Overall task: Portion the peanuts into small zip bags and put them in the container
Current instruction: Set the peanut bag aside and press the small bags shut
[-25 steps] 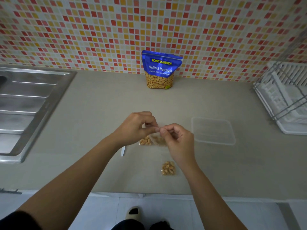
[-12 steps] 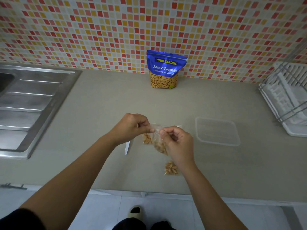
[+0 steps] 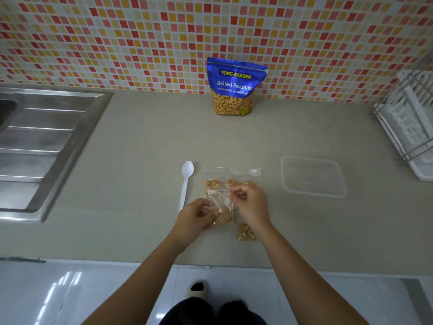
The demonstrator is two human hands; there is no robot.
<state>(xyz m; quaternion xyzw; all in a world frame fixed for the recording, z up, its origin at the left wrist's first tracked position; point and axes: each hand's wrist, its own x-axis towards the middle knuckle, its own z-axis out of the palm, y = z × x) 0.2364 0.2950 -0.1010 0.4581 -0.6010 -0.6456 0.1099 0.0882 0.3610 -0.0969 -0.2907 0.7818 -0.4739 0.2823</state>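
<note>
A small clear zip bag (image 3: 222, 207) with peanuts in its lower part hangs between my hands over the counter. My left hand (image 3: 196, 216) pinches its lower left side and my right hand (image 3: 250, 205) pinches its top edge. Two filled zip bags (image 3: 232, 181) lie flat just behind it, and another filled bag (image 3: 246, 232) lies under my right wrist. The blue Salted Peanuts pouch (image 3: 234, 87) stands upright at the tiled wall. A shallow clear plastic container (image 3: 312, 175) sits to the right with nothing visible inside.
A white plastic spoon (image 3: 186, 181) lies left of the bags. A steel sink drainboard (image 3: 44, 146) fills the left side. A white dish rack (image 3: 410, 127) stands at the far right. The counter's front edge (image 3: 210, 265) runs just below my wrists.
Both hands have drawn back toward the counter's front edge with the bag. The spoon and the two bags behind are now uncovered. The view shifted slightly.
</note>
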